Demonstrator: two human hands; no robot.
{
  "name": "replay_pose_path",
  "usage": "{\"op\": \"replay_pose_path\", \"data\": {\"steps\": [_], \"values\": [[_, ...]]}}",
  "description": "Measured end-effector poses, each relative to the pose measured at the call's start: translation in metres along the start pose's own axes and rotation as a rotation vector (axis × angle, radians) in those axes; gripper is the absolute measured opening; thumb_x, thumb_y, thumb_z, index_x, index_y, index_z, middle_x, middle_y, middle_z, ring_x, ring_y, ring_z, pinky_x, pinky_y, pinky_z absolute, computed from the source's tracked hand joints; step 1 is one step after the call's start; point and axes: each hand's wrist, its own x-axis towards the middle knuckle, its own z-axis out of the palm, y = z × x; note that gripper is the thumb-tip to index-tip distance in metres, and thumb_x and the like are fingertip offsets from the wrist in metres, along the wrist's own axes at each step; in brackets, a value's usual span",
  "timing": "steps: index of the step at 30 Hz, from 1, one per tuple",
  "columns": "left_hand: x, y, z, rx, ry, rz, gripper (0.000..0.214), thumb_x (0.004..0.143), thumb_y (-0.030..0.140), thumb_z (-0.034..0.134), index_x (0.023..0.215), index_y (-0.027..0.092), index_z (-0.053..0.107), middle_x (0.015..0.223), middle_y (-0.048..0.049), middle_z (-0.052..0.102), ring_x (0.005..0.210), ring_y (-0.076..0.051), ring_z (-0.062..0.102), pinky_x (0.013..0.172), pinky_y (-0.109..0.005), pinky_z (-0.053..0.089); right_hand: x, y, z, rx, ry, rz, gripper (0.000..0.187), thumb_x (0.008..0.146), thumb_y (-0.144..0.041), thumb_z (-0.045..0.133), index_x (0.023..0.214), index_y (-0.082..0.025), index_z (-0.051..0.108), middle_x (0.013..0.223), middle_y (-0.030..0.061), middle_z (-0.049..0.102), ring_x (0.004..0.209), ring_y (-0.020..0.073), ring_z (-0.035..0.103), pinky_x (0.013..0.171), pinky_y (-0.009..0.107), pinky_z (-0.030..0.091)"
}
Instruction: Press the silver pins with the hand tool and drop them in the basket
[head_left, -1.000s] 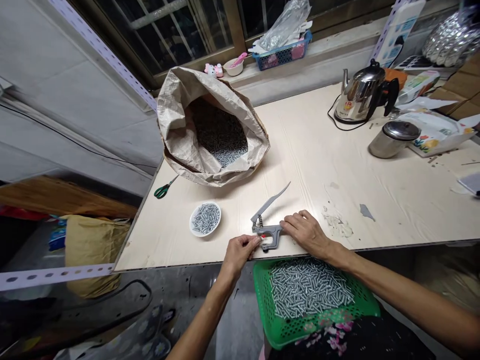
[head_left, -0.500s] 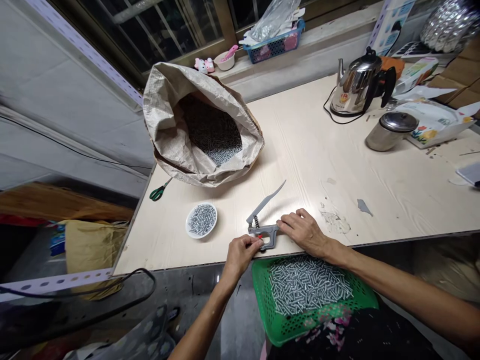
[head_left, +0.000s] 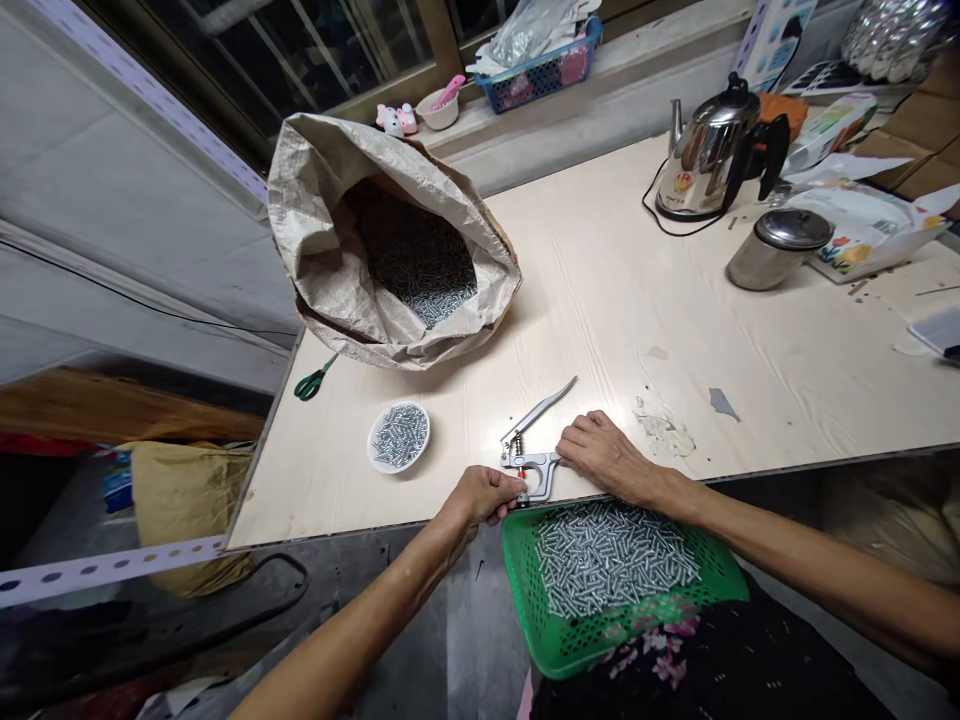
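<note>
A pair of grey snap-fastener pliers [head_left: 541,462] stands at the table's front edge, its upper handle raised on a spring and a red piece in its jaw. My right hand [head_left: 606,458] is closed on the lower handle, whose end it hides. My left hand [head_left: 484,494] pinches at the jaw, fingertips beside the red piece; what they hold is too small to make out. Just below, a green basket [head_left: 529,600] holds a heap of screws [head_left: 611,555]. A white bowl [head_left: 397,468] of screws stands to the left.
A large woven sack [head_left: 311,240] of screws leans open at the back left, near green-handled scissors [head_left: 311,383]. At the back right stand a steel kettle [head_left: 701,160], a lidded metal canister [head_left: 772,258] and packets. The table's front edge [head_left: 825,476] runs under my right forearm.
The pliers' upper handle has dropped to a lower angle. My left forearm has swung outward to the left while its fingertips stay at the jaw. My right hand keeps its hold.
</note>
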Motion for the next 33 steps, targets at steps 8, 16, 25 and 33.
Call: {"op": "replay_pose_path", "data": {"steps": [8,16,25,33], "values": [[-0.011,0.002,0.005,0.038,0.042,0.044,0.037,0.064,0.048,0.071,0.054,0.015,0.058,0.038,0.0057,0.044,0.035,-0.006,0.033,0.040,-0.022,0.024,-0.002,-0.001,-0.010,0.116,-0.052,-0.068,0.018,0.096,-0.019,0.039,0.084,-0.017,0.052,0.083,0.0032,0.056,0.082,0.0180,0.040,0.078,0.034,0.027],[-0.016,0.008,0.011,-0.011,0.075,0.017,0.035,0.064,0.046,0.073,0.055,0.015,0.058,0.039,0.0065,0.043,0.036,-0.006,0.035,0.039,-0.021,0.025,-0.002,0.001,-0.016,0.121,-0.070,-0.069,0.020,0.097,-0.020,0.036,0.086,-0.019,0.053,0.082,0.0026,0.057,0.081,0.0181,0.040,0.081,0.036,0.025],[-0.008,0.008,0.010,0.039,0.059,-0.008,0.037,0.063,0.046,0.072,0.052,0.016,0.054,0.037,0.0064,0.042,0.033,-0.006,0.032,0.037,-0.021,0.026,0.003,0.007,-0.003,0.086,-0.053,-0.019,0.017,0.095,-0.021,0.044,0.081,-0.019,0.053,0.077,0.0010,0.058,0.078,0.0176,0.041,0.076,0.035,0.024],[-0.020,0.000,0.019,0.008,0.150,0.053,0.055,0.058,0.067,0.066,0.068,0.013,0.064,0.041,0.0075,0.040,0.037,-0.008,0.037,0.040,-0.023,0.033,-0.003,0.003,-0.020,0.227,-0.098,-0.104,0.026,0.097,-0.011,0.030,0.083,-0.017,0.051,0.080,0.0019,0.055,0.072,0.0140,0.041,0.075,0.030,0.028]]}}
